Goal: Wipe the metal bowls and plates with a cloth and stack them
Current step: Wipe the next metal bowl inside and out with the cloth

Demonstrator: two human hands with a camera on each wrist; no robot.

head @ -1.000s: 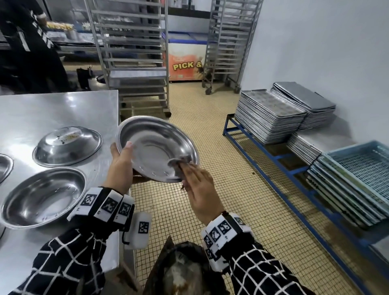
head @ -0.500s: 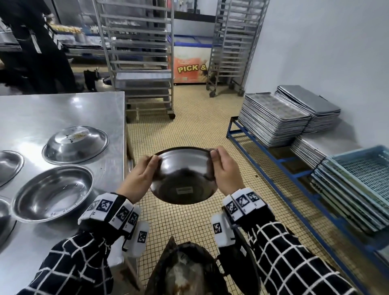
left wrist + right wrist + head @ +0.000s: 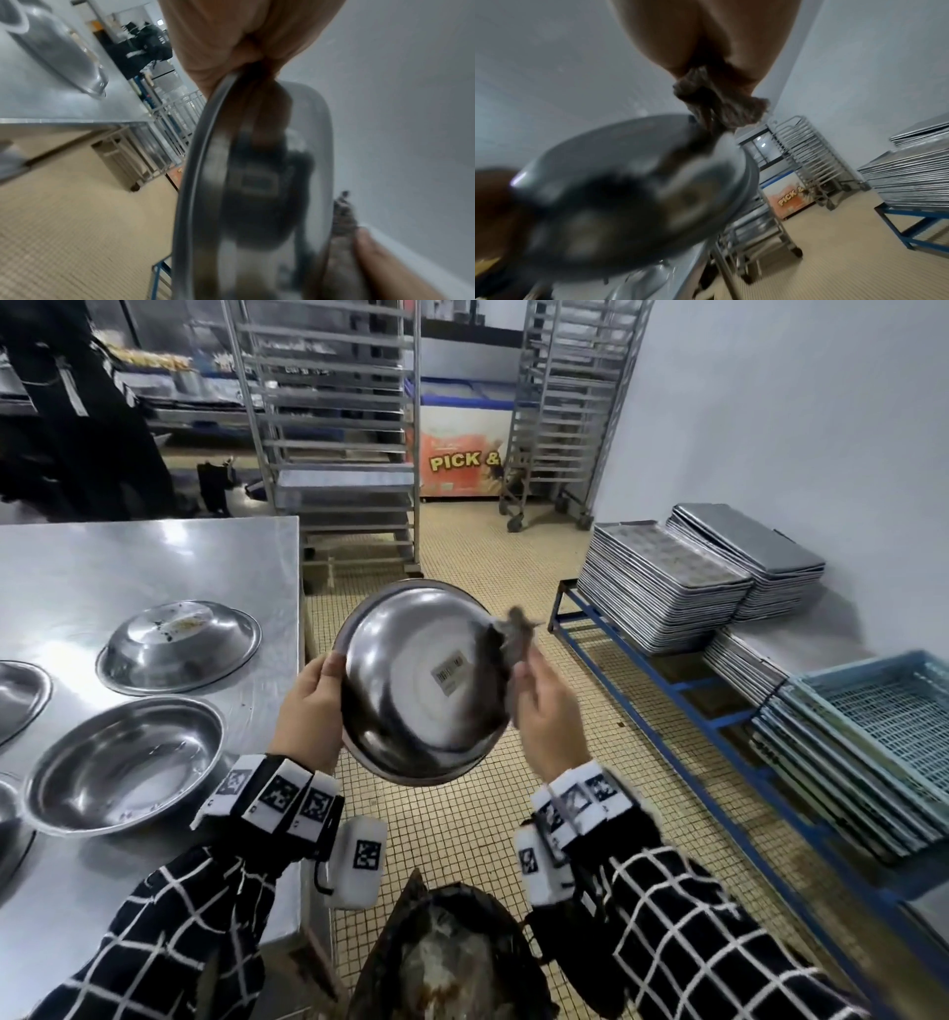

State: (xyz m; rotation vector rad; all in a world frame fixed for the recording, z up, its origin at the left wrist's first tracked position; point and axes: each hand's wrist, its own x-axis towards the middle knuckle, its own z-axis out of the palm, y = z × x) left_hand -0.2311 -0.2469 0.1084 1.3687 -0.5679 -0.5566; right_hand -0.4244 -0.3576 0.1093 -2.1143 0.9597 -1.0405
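A round metal bowl [image 3: 416, 685] is held up over the floor with its sticker-marked underside facing me. My left hand [image 3: 313, 706] grips its left rim [image 3: 203, 154]. My right hand [image 3: 547, 711] pinches a dark grey cloth [image 3: 508, 636] against the bowl's upper right edge; the right wrist view shows the cloth [image 3: 716, 103] bunched in the fingers, touching the bowl [image 3: 628, 190]. On the steel table [image 3: 154, 567] at my left lie an upturned bowl [image 3: 179, 644] and an upright bowl [image 3: 126, 762].
Parts of more bowls [image 3: 20, 695] show at the table's left edge. Stacked metal trays [image 3: 662, 588] and blue crates [image 3: 888, 711] sit on a blue low rack at right. Wheeled tray racks [image 3: 339, 428] stand behind. A dark bin [image 3: 447, 958] is at my feet.
The bowl was flipped from inside-facing to underside-facing. Both hands held its rim half a second ago; now the right hand has brought the cloth to the upper right edge, and the bowl is raised.
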